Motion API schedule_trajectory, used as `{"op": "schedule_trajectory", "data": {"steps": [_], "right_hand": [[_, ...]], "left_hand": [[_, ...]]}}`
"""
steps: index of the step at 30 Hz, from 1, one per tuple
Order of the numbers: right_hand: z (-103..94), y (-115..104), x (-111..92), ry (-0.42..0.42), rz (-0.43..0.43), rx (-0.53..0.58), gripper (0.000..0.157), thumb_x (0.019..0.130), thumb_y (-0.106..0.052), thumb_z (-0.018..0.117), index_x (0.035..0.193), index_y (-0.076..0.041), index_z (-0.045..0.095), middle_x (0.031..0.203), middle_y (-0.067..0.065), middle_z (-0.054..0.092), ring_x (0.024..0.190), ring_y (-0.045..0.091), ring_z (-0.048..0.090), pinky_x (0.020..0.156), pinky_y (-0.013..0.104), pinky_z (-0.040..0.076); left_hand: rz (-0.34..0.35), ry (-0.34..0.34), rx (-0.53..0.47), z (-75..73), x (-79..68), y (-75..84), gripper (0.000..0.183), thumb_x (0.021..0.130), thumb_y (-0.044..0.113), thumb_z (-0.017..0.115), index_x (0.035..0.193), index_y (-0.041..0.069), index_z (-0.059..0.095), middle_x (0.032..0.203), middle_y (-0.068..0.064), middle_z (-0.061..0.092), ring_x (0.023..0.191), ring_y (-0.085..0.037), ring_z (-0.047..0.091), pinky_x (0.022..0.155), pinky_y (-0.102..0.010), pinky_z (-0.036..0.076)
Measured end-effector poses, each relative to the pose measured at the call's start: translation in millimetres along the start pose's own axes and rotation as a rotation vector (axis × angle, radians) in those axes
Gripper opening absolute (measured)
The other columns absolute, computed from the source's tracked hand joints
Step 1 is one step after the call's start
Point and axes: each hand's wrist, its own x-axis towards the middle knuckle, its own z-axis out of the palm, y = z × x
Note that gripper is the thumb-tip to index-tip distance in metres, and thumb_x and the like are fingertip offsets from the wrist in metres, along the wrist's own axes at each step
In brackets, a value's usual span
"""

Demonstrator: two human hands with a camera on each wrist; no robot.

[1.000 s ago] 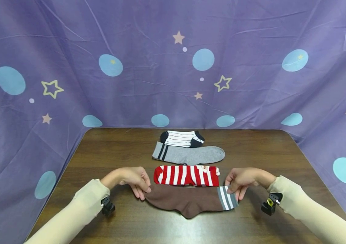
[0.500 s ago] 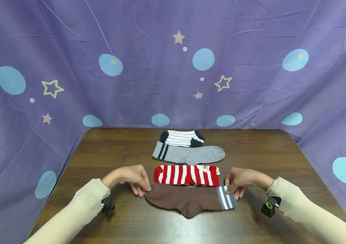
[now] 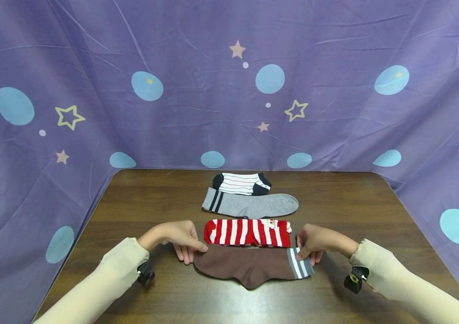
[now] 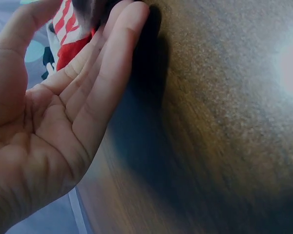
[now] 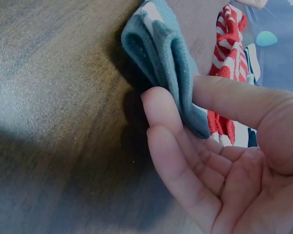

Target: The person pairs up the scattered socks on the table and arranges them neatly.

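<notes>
A brown sock (image 3: 245, 265) with a grey-and-white striped cuff lies flat across the table, its heel toward me. At its toe end, my left hand (image 3: 180, 238) pinches the edge with the thumb on top; in the left wrist view the fingertips (image 4: 136, 17) partly hide the toe. My right hand (image 3: 314, 240) pinches the far corner of the cuff. Seen from the right wrist, the cuff (image 5: 178, 63) stands slightly gaping between thumb and fingers. Directly behind the brown sock is a red-and-white striped sock (image 3: 247, 233).
Farther back lie a grey sock (image 3: 253, 205) with two black bands and a short white sock (image 3: 239, 183) with black toe and heel. All rest on a brown wooden table (image 3: 152, 193). A purple patterned curtain (image 3: 197, 99) encloses its back and sides.
My left thumb has slid slightly right over the toe. The right hand has shifted slightly left at the cuff. The brown sock has barely moved; the other socks stay where they were.
</notes>
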Motion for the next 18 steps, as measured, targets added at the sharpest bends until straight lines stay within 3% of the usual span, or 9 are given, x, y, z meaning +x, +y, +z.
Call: {"op": "schedule_trajectory", "data": {"steps": [4,11,18], "right_hand": [[1.3,-1,-1,0.022,0.023,-0.033,0.027,0.079,-0.011,0.087,0.079,-0.007,0.061,0.063,0.006,0.065,0.048,0.011,0.061,0.047,0.024,0.053],[2.5,-2,-2,0.059,0.034,-0.095,0.027,0.078,-0.014,0.089,0.075,-0.005,0.063,0.059,0.006,0.066,0.047,0.011,0.061,0.048,0.026,0.055],[4.0,-2,-1,0.102,0.068,-0.106,0.029,0.075,-0.017,0.091,0.073,-0.005,0.065,0.059,0.006,0.066,0.047,0.011,0.061,0.048,0.027,0.055]], "left_hand": [[-0.005,0.014,0.007,2.0,-0.7,0.2,0.037,0.088,0.033,0.08,0.069,0.002,0.072,0.066,-0.014,0.074,0.051,-0.009,0.067,0.048,-0.021,0.055],[0.008,0.084,0.055,9.3,-2.6,5.5,0.015,0.085,0.01,0.08,0.074,0.002,0.075,0.063,-0.012,0.073,0.048,-0.007,0.064,0.047,-0.021,0.055],[-0.018,0.153,0.099,15.0,-0.9,10.7,0.014,0.081,0.003,0.081,0.07,0.001,0.074,0.056,-0.009,0.069,0.044,-0.007,0.061,0.046,-0.021,0.054]]}}
